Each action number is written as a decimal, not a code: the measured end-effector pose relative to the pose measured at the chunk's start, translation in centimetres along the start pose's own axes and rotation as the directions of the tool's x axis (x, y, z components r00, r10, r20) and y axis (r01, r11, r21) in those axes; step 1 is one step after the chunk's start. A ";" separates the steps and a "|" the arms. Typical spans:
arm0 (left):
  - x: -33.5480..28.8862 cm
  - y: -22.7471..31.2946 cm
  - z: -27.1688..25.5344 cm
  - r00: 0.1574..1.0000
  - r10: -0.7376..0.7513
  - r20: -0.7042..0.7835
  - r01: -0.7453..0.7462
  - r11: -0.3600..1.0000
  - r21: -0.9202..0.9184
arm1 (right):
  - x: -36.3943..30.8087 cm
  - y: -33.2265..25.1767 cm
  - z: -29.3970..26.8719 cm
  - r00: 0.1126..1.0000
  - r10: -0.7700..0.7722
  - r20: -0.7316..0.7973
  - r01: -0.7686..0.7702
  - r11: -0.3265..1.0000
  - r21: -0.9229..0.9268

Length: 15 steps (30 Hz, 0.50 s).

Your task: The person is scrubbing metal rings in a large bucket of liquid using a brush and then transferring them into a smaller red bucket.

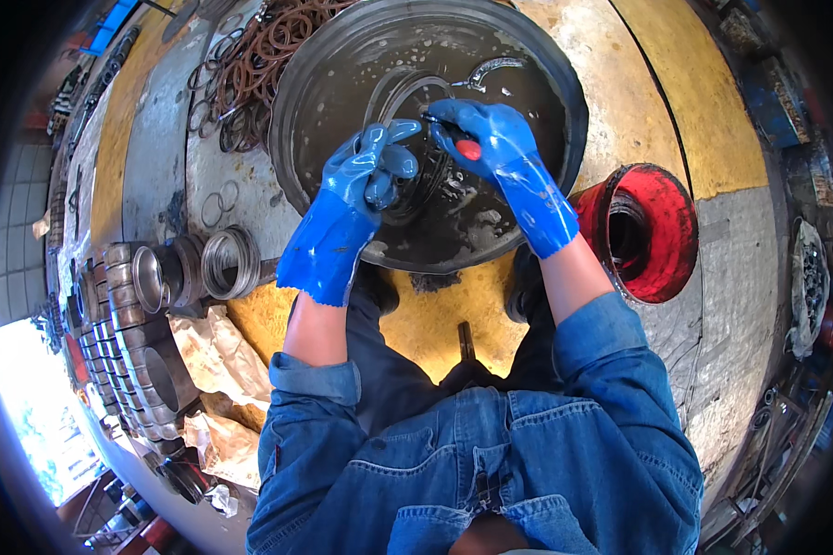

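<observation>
Both my hands wear long blue rubber gloves and work over a wide dark basin (285, 120) of murky liquid. My left hand (370, 171) is closed, its fingers curled at the side of a round metal ring (424, 83), which it seems to grip; the glove hides the exact contact. My right hand (486, 137) is closed round a tool with a red handle end (469, 149). A small dark part shows at its fingertips, beside the ring. The tool's working end cannot be made out. A curved metal piece (495, 67) lies in the basin beyond my right hand.
A heap of brown rings (273, 46) lies left of the basin. Metal rings (230, 264) and stacked metal sleeves (125, 305) stand at the left, beside crumpled brown paper (222, 356). A red cylindrical container (671, 231) lies right of the basin.
</observation>
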State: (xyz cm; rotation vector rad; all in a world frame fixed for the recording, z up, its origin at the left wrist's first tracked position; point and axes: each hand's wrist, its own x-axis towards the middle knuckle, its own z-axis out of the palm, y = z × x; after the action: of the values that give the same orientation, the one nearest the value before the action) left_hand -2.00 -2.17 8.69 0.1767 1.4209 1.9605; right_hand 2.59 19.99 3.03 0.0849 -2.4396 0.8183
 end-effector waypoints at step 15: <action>-0.2 -0.4 0.2 0.997 0.031 0.071 -0.047 0.969 0.243 | -1.0 -3.7 2.8 0.569 0.602 0.560 -0.748 0.663 0.048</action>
State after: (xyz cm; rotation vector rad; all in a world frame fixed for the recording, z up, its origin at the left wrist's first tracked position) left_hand -1.58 -2.04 8.49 0.3812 1.6229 1.7882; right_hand 2.93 15.31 2.62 -0.6948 -2.8358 1.6771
